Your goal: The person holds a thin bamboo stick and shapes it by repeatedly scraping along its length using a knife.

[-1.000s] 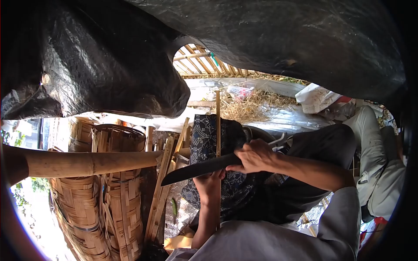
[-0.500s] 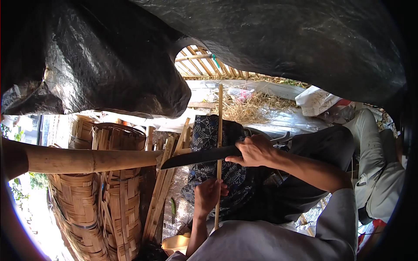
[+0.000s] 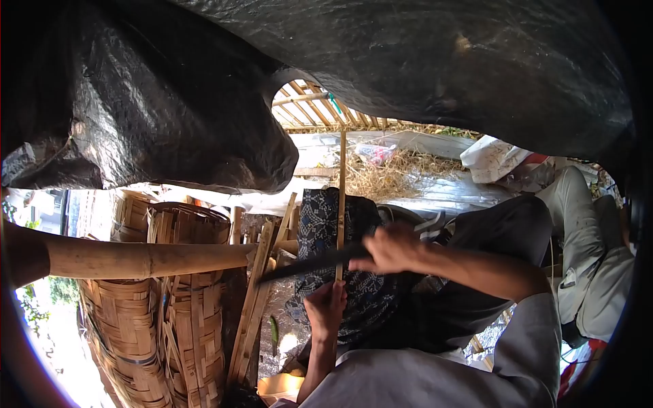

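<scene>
My right hand (image 3: 391,249) is closed round the handle of a large dark-bladed knife (image 3: 306,264), which points left and lies across a long thin bamboo strip (image 3: 342,177). Some motion blur softens the hand and blade. Just below the blade, my left hand (image 3: 326,306) grips the strip with its fingers wrapped round it. The strip stands lengthwise in front of me, its far end reaching toward the straw. Under it lies a dark blue patterned cloth (image 3: 316,211) over my lap. The strip's near end is hidden behind my left hand.
Woven bamboo baskets (image 3: 194,299) stand at the left, with a thick bamboo pole (image 3: 143,260) crossing above them. Split bamboo pieces (image 3: 248,313) lean beside them. Black plastic sheeting (image 3: 422,61) hangs low overhead. Another person's trousered leg (image 3: 578,231) is at the right. Straw (image 3: 394,170) lies beyond.
The knife and my right hand have come slightly nearer along the strip. My left hand has shifted a little, its fingers now closer to the blade. The view has tilted slightly.
</scene>
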Demonstrator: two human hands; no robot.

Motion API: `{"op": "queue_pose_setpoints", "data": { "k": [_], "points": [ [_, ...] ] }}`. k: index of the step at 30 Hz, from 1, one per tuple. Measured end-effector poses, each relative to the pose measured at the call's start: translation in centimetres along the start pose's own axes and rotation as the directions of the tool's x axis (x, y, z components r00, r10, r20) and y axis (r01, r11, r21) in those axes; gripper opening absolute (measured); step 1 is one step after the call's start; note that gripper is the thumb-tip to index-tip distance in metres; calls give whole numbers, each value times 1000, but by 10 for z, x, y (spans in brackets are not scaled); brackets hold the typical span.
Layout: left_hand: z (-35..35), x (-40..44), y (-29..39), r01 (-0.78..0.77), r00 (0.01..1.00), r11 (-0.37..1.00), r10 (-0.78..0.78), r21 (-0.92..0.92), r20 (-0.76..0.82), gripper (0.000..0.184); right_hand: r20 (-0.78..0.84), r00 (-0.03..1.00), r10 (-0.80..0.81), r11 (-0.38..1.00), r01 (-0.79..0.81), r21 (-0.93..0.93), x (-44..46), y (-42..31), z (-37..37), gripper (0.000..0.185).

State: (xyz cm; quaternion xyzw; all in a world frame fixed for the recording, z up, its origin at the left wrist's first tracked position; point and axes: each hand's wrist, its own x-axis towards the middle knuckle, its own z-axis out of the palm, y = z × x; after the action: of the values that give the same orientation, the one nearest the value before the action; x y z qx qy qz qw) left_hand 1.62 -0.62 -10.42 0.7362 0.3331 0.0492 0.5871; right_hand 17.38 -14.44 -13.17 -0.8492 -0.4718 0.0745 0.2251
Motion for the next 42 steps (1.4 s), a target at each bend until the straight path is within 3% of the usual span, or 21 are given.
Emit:
{"op": "queue_pose_setpoints", "data": {
  "k": [1,3,5,9,11,12,13,14,15,18,19,20,22,25,32,35,36,37,38,39,42],
  "points": [
    [-1,-3,0,57,998,998,-58,19,11,19,-16,990,143,990,-143,12,4,11,2,69],
    [4,-2,4,36,999,999,-36,-1,13,19,-251,956,150,951,-69,302,15,36,48,68],
    [7,6,6,57,998,998,-57,0,18,19,147,965,215,954,-240,180,11,10,-10,65],
    [6,3,2,44,999,985,-45,-168,3,18,-5,982,-187,982,187,18,-10,-11,6,67],
    [2,2,-3,80,997,985,-79,-153,11,18,62,986,-155,981,161,-112,-1,4,0,68],
    [1,1,1,111,994,983,-107,-144,30,17,-97,995,-33,995,23,-95,6,23,9,67],
    [0,0,3,136,990,982,-130,-135,50,17,72,965,253,963,-258,75,18,38,-10,67],
    [1,0,3,130,991,982,-126,-140,41,18,20,910,414,901,-413,136,26,55,-6,66],
    [3,-2,4,124,992,982,-119,-139,42,18,-631,767,119,987,-161,-10,33,58,0,67],
    [9,2,6,112,994,975,-108,-193,31,19,75,946,315,934,-323,152,19,54,-12,66],
    [10,5,6,111,994,973,-106,-201,37,19,-10,972,233,960,-228,163,12,37,-7,66],
    [11,6,8,97,995,975,-91,-198,36,19,138,975,177,963,-200,178,9,21,-14,66],
    [11,6,9,68,998,984,-65,-165,24,16,67,997,-38,995,31,98,2,-1,-7,64],
    [14,0,17,17,999,980,-24,-196,-36,14,-57,984,-166,986,167,9,-4,-18,-5,64],
    [13,2,18,25,998,991,-33,-129,-60,17,-192,946,-262,959,233,-160,4,-13,-1,66],
    [12,5,18,22,998,986,-30,-167,-49,13,24,985,-171,962,172,-211,11,4,-4,68],
    [11,5,11,33,997,986,-44,-161,-63,14,-361,909,-209,960,121,-251,21,21,6,65],
    [11,6,6,40,996,987,-52,-156,-74,15,-688,687,-234,960,52,-274,29,37,24,64],
    [11,11,9,58,995,990,-67,-130,-69,16,-490,872,-9,993,67,102,31,40,41,61],
    [11,10,8,54,995,990,-64,-133,-70,16,-73,988,138,988,-132,84,25,18,-8,60],
    [12,10,8,8,998,991,-17,-136,-64,17,-233,948,-219,974,199,-106,1,0,-5,62]
  ]
}}
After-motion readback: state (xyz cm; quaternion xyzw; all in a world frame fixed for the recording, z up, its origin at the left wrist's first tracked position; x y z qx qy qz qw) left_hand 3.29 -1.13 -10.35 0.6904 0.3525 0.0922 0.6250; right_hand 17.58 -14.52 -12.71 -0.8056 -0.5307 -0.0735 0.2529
